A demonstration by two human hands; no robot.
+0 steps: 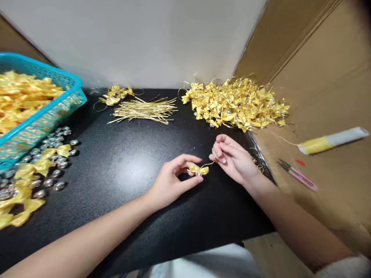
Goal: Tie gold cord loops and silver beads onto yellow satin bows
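Note:
Between the thumb and fingers of my left hand is a small yellow bow with a silvery bell-like piece at its underside, held just over the black table. A thin gold cord runs from the bow to the right. Its far end meets the pinched fingers of my right hand. The fingertips of my right hand partly hide that end of the cord.
A blue basket of yellow bows stands left, beside silver bells and loose bows. Gold ties lie at the back, near a heap of finished-looking bows. Pink snips and a yellow-white roll are right.

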